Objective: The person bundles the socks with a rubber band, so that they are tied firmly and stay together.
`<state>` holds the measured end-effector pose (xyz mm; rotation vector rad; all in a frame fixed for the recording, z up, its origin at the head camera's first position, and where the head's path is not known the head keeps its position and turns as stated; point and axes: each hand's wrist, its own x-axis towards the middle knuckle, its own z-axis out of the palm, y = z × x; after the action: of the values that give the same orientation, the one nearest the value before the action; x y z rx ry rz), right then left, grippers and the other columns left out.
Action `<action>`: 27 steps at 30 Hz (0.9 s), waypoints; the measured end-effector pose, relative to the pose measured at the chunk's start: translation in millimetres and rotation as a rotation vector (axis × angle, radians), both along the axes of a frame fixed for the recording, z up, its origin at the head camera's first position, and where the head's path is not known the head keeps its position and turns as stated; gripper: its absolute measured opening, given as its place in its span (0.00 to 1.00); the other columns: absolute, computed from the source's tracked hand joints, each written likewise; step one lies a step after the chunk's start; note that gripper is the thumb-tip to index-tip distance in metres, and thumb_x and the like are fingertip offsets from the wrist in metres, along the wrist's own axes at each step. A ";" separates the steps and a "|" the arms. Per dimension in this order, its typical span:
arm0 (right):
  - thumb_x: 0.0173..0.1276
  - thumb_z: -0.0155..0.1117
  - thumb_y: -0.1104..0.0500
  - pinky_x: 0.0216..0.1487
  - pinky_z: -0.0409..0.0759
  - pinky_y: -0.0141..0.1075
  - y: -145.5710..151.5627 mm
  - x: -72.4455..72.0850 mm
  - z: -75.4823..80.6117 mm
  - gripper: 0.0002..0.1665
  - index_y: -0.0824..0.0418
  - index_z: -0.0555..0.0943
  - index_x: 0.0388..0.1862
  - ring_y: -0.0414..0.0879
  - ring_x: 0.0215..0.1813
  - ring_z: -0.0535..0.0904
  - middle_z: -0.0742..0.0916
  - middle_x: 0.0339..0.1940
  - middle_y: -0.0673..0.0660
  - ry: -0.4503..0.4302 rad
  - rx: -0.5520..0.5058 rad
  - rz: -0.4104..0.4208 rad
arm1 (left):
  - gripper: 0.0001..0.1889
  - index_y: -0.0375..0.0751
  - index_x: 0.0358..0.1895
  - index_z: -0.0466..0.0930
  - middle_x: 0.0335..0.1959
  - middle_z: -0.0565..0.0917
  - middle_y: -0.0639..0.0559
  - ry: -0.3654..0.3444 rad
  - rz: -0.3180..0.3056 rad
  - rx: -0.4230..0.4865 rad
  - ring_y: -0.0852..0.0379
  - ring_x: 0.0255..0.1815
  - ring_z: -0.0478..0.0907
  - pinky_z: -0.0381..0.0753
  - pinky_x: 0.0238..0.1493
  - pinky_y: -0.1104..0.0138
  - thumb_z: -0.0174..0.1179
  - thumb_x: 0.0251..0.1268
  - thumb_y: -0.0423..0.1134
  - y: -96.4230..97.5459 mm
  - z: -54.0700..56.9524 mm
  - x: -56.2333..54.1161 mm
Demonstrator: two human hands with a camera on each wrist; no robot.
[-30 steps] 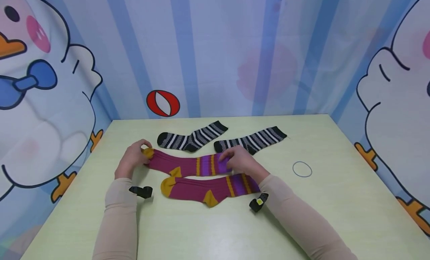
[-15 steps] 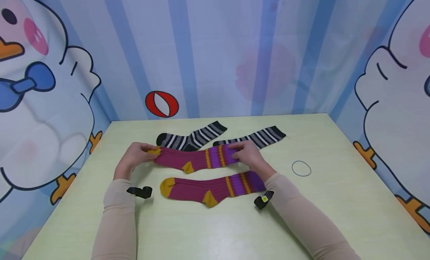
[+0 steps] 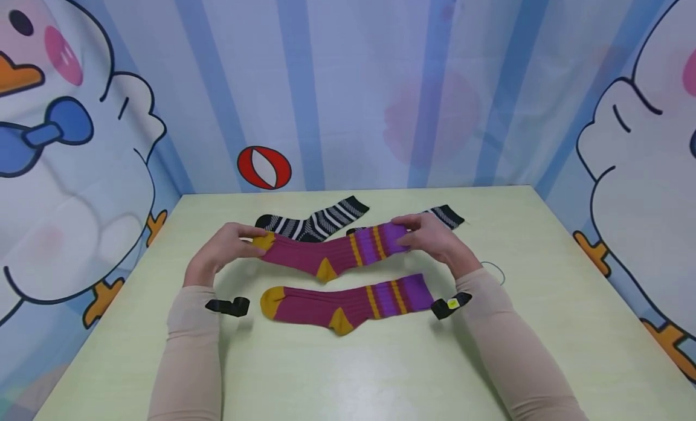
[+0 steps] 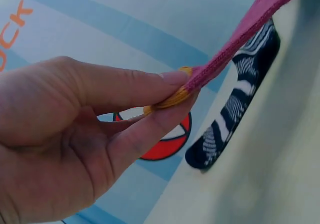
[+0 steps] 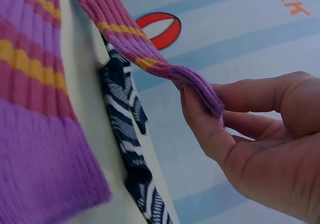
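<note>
Our left hand [image 3: 222, 249] and right hand [image 3: 437, 240], both pinching. Nearest us, one maroon sock [image 3: 310, 306] flat on table [image 3: 348, 379]. Next, one matching sock [image 3: 301, 253] raised, yellow toe in left, purple cuff in right. Beyond, two striped socks [image 3: 328, 220], partly hidden. Farthest, one red-and-white printed ball [image 3: 264, 167].

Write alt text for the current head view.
A person's left hand and right hand hold a maroon sock by its toe and cuff above a table. A matching sock lies nearer the camera; two black-and-white socks lie farther back.
</note>
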<state>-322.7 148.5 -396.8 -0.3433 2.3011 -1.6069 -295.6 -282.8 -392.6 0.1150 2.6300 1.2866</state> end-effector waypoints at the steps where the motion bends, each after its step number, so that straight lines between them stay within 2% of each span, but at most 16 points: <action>1: 0.67 0.64 0.70 0.47 0.80 0.38 4.5 -0.3 1.8 0.31 0.67 0.72 0.70 0.54 0.54 0.76 0.77 0.62 0.68 0.005 -0.004 0.005 | 0.28 0.36 0.68 0.74 0.64 0.74 0.35 0.007 -0.014 0.001 0.40 0.60 0.70 0.74 0.59 0.51 0.67 0.64 0.35 3.4 2.0 0.5; 7: 0.69 0.63 0.69 0.50 0.81 0.37 28.6 0.0 9.5 0.33 0.66 0.69 0.73 0.58 0.59 0.75 0.74 0.66 0.68 -0.010 -0.054 0.016 | 0.29 0.36 0.69 0.73 0.61 0.76 0.36 0.016 -0.047 0.062 0.43 0.55 0.74 0.75 0.58 0.50 0.67 0.65 0.36 20.6 11.0 3.5; 10: 0.70 0.62 0.70 0.50 0.81 0.37 38.7 2.1 11.6 0.34 0.66 0.67 0.74 0.57 0.59 0.75 0.74 0.68 0.69 -0.035 -0.064 0.027 | 0.29 0.36 0.69 0.73 0.58 0.78 0.37 0.005 -0.056 0.087 0.44 0.53 0.76 0.74 0.60 0.47 0.67 0.65 0.36 25.4 15.8 5.9; 14: 0.70 0.62 0.70 0.51 0.81 0.37 49.9 5.2 14.3 0.36 0.68 0.63 0.76 0.54 0.56 0.77 0.74 0.67 0.71 -0.062 -0.045 0.056 | 0.28 0.37 0.67 0.75 0.54 0.83 0.40 -0.011 -0.076 0.073 0.45 0.53 0.77 0.75 0.59 0.48 0.69 0.64 0.37 27.3 22.1 10.2; 16: 0.70 0.62 0.69 0.52 0.81 0.39 56.1 6.6 16.8 0.36 0.68 0.64 0.75 0.53 0.55 0.79 0.76 0.65 0.70 -0.058 -0.008 0.075 | 0.27 0.39 0.65 0.78 0.53 0.84 0.42 -0.022 -0.098 0.049 0.45 0.55 0.76 0.75 0.59 0.49 0.70 0.62 0.39 27.2 24.9 13.2; 21: 0.67 0.67 0.65 0.53 0.81 0.43 72.9 9.3 22.2 0.34 0.68 0.70 0.72 0.53 0.52 0.82 0.82 0.58 0.65 -0.012 0.140 0.180 | 0.26 0.40 0.62 0.81 0.53 0.84 0.46 -0.068 -0.228 -0.065 0.42 0.61 0.72 0.74 0.60 0.47 0.72 0.60 0.40 29.9 29.7 19.7; 23: 0.66 0.68 0.63 0.52 0.81 0.44 77.0 10.3 22.4 0.34 0.68 0.72 0.70 0.53 0.51 0.83 0.83 0.56 0.64 0.006 0.193 0.240 | 0.25 0.39 0.60 0.82 0.53 0.84 0.47 -0.084 -0.272 -0.112 0.42 0.62 0.71 0.74 0.60 0.47 0.72 0.59 0.39 32.5 30.9 21.3; 27: 0.63 0.70 0.64 0.50 0.82 0.43 77.2 11.8 19.9 0.32 0.69 0.75 0.67 0.52 0.50 0.83 0.85 0.54 0.63 0.023 0.258 0.340 | 0.22 0.37 0.57 0.84 0.53 0.84 0.46 -0.100 -0.320 -0.182 0.43 0.58 0.74 0.78 0.56 0.50 0.72 0.58 0.34 38.8 34.0 25.5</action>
<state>-310.8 225.7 -376.9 -0.6498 2.2795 -1.1353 -270.2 -244.0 -358.6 0.4122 2.4998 0.9204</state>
